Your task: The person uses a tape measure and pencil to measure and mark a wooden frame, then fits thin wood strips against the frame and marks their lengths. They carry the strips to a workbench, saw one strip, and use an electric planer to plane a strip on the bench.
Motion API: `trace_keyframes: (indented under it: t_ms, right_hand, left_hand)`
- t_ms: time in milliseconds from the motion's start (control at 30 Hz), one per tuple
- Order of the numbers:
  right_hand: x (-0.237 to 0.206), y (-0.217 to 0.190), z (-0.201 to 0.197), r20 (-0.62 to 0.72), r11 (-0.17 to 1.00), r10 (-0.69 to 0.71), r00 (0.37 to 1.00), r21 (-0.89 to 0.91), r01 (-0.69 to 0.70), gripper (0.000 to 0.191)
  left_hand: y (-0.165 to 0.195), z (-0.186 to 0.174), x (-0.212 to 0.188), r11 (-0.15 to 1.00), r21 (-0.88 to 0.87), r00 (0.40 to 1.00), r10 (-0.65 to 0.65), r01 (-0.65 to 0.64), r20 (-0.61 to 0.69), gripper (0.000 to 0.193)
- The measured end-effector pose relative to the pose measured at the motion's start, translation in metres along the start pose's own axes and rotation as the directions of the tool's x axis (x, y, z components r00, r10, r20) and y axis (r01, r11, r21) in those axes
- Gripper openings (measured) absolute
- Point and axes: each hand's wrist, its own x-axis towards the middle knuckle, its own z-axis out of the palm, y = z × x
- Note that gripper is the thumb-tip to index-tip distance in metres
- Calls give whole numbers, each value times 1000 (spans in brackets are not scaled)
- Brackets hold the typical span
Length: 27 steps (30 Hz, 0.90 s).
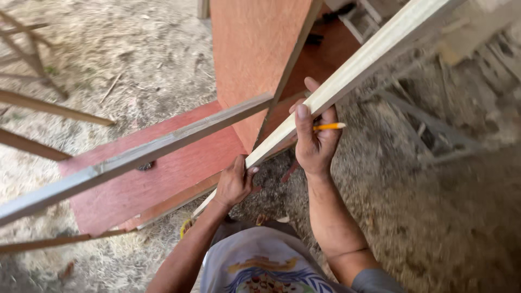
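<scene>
A long pale wooden batten (369,59) runs from the upper right down to the lower middle. My left hand (234,182) grips its lower end. Higher up, my right hand (315,138) wraps around the same batten, with a yellow pencil (329,126) tucked between its fingers. A second, greyer batten (135,157) crosses from the left edge up to the middle, ending near the pale one. Behind both stand reddish plywood sheets (249,49).
A flat reddish plywood panel (157,184) lies on the dusty, straw-strewn ground (434,228). Thin wooden slats (49,108) stick in from the left. A wooden frame and scrap pieces (429,130) lie at the right. My shirt shows at the bottom.
</scene>
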Motion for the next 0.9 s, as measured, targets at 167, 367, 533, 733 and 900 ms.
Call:
trace_keyframes:
  t_ms: [167,367,533,733,900]
  right_hand:
    - [12,-13,-11,137,986,-85,987,152,64,50]
    - [-1,-29,-4,294,995,-103,950,32,98,26]
    - [-20,-33,15,420,964,-242,875,2,266,32]
    - [-39,-34,32,579,932,-332,744,80,354,48]
    - [-54,-18,19,697,929,-308,647,73,363,65]
  left_hand:
    - [34,18,-4,998,39,989,-33,39,-143,25]
    - [50,38,-13,980,-60,960,-198,190,-199,29]
    - [44,59,-29,979,-36,946,-204,201,-253,42]
    - [34,81,-29,984,-143,937,-151,111,-314,36]
    - [33,112,-18,953,-298,875,-192,58,-445,30]
